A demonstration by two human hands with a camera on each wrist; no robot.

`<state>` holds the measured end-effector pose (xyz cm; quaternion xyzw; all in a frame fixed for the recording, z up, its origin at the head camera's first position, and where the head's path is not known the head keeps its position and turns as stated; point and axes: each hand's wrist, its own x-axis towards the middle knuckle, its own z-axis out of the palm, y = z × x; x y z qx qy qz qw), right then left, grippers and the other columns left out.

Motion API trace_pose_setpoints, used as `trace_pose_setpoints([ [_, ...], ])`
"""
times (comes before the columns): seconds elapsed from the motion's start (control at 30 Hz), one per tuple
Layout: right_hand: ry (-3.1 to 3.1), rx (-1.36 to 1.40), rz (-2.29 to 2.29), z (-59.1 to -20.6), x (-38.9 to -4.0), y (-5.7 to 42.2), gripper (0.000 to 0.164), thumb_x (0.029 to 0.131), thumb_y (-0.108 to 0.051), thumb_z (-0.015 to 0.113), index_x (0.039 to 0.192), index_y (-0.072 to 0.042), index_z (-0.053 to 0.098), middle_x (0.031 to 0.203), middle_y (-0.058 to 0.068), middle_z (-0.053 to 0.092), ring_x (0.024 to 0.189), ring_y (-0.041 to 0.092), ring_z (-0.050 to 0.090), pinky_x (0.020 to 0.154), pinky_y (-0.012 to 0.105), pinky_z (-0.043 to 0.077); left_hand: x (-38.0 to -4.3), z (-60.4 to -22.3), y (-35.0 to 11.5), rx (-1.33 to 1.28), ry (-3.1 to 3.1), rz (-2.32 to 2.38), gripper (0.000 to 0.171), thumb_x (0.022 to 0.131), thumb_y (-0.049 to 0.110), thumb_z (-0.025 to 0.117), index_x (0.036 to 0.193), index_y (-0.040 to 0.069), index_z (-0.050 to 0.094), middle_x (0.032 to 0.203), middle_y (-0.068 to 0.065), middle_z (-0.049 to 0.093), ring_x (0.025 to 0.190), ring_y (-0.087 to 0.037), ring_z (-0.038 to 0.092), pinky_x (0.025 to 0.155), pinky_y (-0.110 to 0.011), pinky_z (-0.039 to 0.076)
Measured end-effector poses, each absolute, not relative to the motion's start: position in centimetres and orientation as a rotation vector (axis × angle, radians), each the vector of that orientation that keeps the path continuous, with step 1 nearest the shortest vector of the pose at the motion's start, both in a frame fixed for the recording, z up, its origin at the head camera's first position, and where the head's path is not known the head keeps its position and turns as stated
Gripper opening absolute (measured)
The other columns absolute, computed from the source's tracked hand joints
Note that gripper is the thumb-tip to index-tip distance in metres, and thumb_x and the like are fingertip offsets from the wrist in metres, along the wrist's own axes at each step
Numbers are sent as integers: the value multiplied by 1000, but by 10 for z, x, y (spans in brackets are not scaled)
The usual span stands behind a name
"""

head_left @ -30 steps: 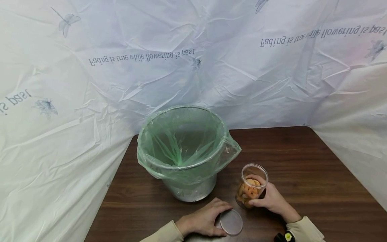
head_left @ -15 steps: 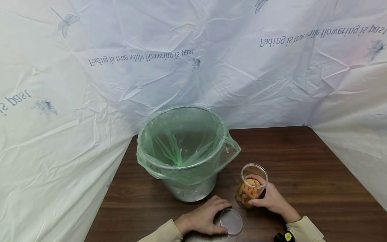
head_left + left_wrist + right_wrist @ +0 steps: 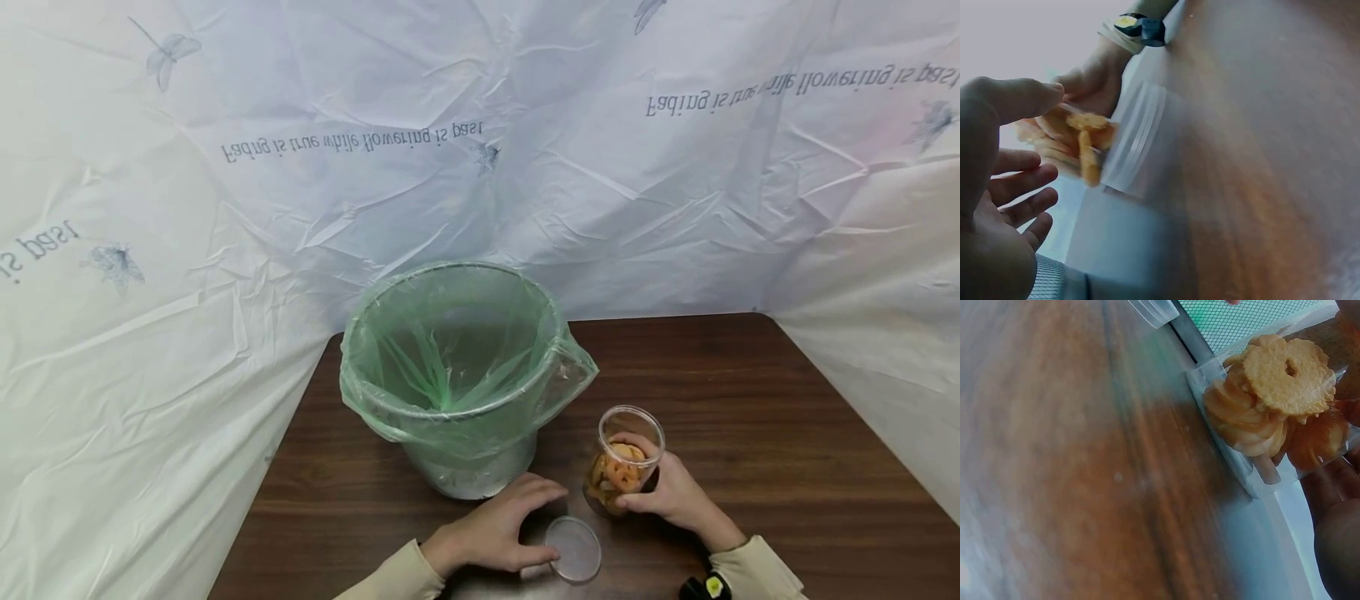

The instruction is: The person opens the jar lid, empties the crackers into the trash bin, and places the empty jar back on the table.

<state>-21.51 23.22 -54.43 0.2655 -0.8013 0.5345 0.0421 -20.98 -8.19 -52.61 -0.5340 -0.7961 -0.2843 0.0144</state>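
Note:
My right hand (image 3: 686,500) grips a clear plastic jar (image 3: 632,425), its thumb at the near side and fingers around the far side. The jar's mouth is uncovered, and ring-shaped golden cookies (image 3: 1288,372) fill the lower part. To the left of it, a round clear lid (image 3: 576,552) lies flat on the table. My left hand (image 3: 495,525) is spread beside this lid, thumb tip at its left edge and fingers apart from it. In the left wrist view, the fingers (image 3: 1025,187) are loosely bent with nothing between them and the thumb.
A silver mesh bin (image 3: 472,479) stands just beyond my left hand. A green bag (image 3: 487,433) lines it and folds over its rim, with a loose flap at the right. The dark wooden table (image 3: 750,400) ends at a white printed curtain (image 3: 480,217).
My left hand has drawn back slightly to the left from the lid, its fingers spreading off the edge. The lid, jar and right hand stay in place.

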Motion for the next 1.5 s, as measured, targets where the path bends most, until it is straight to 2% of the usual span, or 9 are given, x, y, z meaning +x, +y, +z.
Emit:
trace_pose_setpoints([
  [0.33, -2457, 788, 1615, -542, -214, 230, 77, 69, -4, 86, 136, -9, 48, 103, -6, 70, 84, 6, 66, 72, 22, 52, -208, -501, -83, -1685, -2396, -1022, 71, 88, 35, 72, 147, 16, 37, 141, -1, 48, 133, -11, 40, 110, -27, 36],
  [0.83, -2432, 822, 1653, -544, -216, 232, 77, 70, 0, 84, 137, -4, 47, 107, -5, 68, 86, 6, 65, 71, 23, 52, -203, -465, -92, -1682, -2265, -1066, 74, 88, 31, 71, 149, 16, 33, 146, 0, 43, 136, -13, 40, 110, -29, 38],
  [1.07, -2466, 771, 1623, -544, -214, 231, 77, 68, -4, 86, 136, -7, 48, 105, -6, 69, 87, 5, 65, 74, 22, 51, -197, -453, -93, -1697, -2233, -1087, 74, 89, 30, 70, 151, 16, 31, 148, -1, 41, 136, -13, 40, 110, -29, 38],
  [1.3, -2457, 784, 1614, -545, -215, 232, 77, 68, -3, 85, 136, -6, 48, 106, -6, 68, 87, 5, 65, 74, 21, 51, -193, -433, -99, -1713, -2087, -1061, 74, 88, 25, 72, 148, 5, 35, 145, -9, 44, 134, -17, 45, 108, -30, 41],
  [1.5, -2460, 789, 1625, -544, -214, 231, 77, 69, -4, 85, 136, -7, 48, 105, -6, 69, 88, 5, 65, 75, 21, 51, -189, -411, -108, -1700, -1955, -1060, 67, 88, 23, 72, 142, -4, 42, 143, -14, 47, 131, -22, 48, 105, -34, 44],
])
